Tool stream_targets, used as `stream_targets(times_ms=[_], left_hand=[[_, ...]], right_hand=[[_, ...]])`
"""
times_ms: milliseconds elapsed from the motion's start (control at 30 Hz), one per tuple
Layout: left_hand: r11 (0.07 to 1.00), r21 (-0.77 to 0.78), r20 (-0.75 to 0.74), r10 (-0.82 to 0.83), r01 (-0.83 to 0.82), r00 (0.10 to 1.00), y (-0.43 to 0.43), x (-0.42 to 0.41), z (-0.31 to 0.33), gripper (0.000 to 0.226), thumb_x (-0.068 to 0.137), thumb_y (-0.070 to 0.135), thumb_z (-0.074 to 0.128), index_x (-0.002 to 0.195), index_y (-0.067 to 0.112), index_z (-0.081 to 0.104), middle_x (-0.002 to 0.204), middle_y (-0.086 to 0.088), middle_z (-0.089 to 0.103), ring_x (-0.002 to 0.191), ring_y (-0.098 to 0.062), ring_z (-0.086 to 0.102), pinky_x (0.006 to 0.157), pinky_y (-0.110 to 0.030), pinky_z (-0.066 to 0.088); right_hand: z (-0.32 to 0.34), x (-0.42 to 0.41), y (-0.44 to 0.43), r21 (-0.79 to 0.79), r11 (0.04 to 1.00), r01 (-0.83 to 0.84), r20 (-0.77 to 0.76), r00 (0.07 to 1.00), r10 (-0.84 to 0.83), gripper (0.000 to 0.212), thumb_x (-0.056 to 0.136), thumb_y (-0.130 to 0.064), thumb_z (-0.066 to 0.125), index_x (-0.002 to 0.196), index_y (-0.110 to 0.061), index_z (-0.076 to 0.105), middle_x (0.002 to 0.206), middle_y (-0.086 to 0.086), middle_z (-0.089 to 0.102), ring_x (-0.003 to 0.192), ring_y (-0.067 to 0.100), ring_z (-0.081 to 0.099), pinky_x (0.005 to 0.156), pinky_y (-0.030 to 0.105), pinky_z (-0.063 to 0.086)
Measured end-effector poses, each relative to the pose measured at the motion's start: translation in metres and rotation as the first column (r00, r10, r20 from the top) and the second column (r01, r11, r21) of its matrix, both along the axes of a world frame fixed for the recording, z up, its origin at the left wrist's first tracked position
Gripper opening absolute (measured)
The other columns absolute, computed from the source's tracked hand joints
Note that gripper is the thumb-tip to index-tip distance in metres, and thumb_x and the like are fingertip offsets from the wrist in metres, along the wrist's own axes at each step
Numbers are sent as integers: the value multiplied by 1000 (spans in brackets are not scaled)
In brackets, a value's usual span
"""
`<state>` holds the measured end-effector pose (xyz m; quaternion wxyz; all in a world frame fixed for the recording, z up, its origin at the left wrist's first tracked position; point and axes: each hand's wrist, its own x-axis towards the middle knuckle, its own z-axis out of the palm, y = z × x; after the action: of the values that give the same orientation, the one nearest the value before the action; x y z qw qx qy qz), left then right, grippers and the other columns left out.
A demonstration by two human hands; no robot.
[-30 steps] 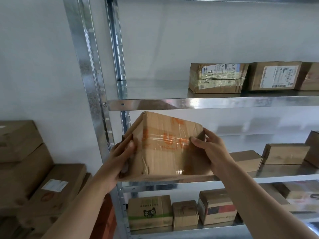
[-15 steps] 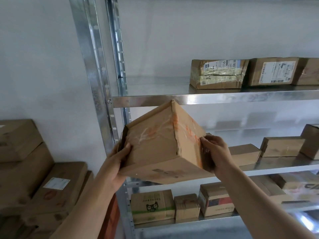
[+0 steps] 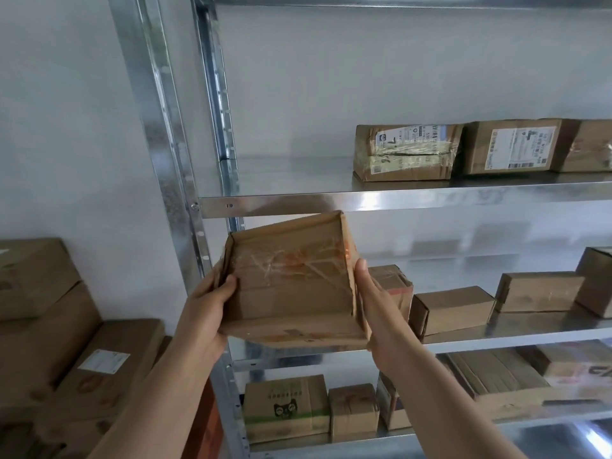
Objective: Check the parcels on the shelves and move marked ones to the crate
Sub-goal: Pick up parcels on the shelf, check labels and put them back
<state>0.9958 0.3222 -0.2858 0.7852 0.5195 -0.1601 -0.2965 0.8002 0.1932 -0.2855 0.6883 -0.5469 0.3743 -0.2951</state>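
White wall (image 3: 66, 127) behind a steel rack (image 3: 159, 144), with cartons (image 3: 49, 326) stacked at the left. The left hand (image 3: 203, 309) grips the box (image 3: 291, 293) by its left edge, thumb on the near face. The box is held in the air before the middle shelf (image 3: 496, 337), a taped face tilted toward the camera. The right hand (image 3: 374, 306) clasps its right side. This face shows only orange print under tape, no plain mark. Best to turn it slowly, one face at a time, both hands under the lower edge and clear of the upper shelf (image 3: 430, 198). The crate is out of view.
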Motion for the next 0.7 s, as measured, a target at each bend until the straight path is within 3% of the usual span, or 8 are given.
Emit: stream_targets(times_ms=[67, 100, 200, 267, 400, 467, 533, 700], left_hand=[[1000, -3, 49, 29, -29, 998, -6, -7, 4, 37, 98, 12, 59, 132, 25, 64, 117, -4, 74, 107, -25, 69, 76, -37, 54], [999, -5, 76, 41, -41, 996, -8, -10, 7, 37, 99, 12, 58, 132, 26, 64, 117, -3, 74, 106, -24, 69, 77, -36, 55], [998, 6, 143, 62, -64, 988, -17, -21, 12, 39, 100, 9, 56, 132, 29, 64, 114, 1, 75, 107, -19, 69, 92, -43, 56], [997, 13, 168, 70, -73, 983, -22, -30, 14, 40, 99, 11, 58, 134, 30, 63, 122, 3, 72, 115, -20, 66, 105, -50, 49], [999, 27, 227, 28, -35, 973, -24, -50, 20, 35, 95, 29, 64, 129, 37, 65, 122, 11, 72, 120, -12, 62, 109, -48, 44], [998, 60, 260, -24, 9, 965, -23, -60, 22, 32, 91, 50, 60, 120, 40, 69, 116, 15, 73, 120, -12, 61, 105, -47, 44], [998, 65, 258, 0, -18, 966, -22, -63, 19, 30, 94, 51, 53, 112, 36, 71, 103, 15, 76, 112, -12, 64, 96, -45, 48], [986, 134, 329, 48, -97, 943, -18, -51, 8, 23, 104, 23, 48, 113, 27, 69, 99, 11, 77, 98, -8, 71, 87, -34, 54]], right_hand=[[4, -7, 3, 26, 999, -39, 33, 999, 39, 95, 65, -90, 43, 145, -41, 52, 131, 1, 66, 114, 27, 64, 58, 26, 59], [7, -11, 5, 32, 998, -52, 66, 997, 50, 95, 63, -90, 45, 145, -42, 51, 130, 1, 66, 114, 31, 65, 55, 29, 61], [4, -17, -1, 28, 998, -54, 129, 990, 50, 91, 59, -88, 58, 139, -47, 51, 123, -4, 68, 114, 32, 64, 89, 63, 57], [2, -19, -5, 32, 999, -19, 151, 988, 14, 93, 54, -84, 74, 137, -47, 53, 125, -7, 68, 118, 27, 61, 96, 66, 52], [-3, -27, -21, 107, 990, 95, 221, 968, -116, 29, 90, -45, 70, 117, -36, 64, 112, -7, 67, 112, 24, 60, 96, 64, 53], [-10, -30, -32, 158, 981, 113, 251, 956, -151, 13, 95, -40, 67, 106, -35, 63, 112, -4, 66, 111, 26, 61, 91, 64, 56], [-13, -31, -38, 210, 969, 132, 246, 952, -183, 11, 95, -39, 67, 101, -33, 61, 117, 2, 65, 112, 32, 62, 87, 66, 56], [-18, -33, -51, 318, 944, 92, 240, 955, -174, 22, 92, -39, 70, 105, -23, 62, 119, 9, 67, 110, 39, 65, 87, 72, 53]])
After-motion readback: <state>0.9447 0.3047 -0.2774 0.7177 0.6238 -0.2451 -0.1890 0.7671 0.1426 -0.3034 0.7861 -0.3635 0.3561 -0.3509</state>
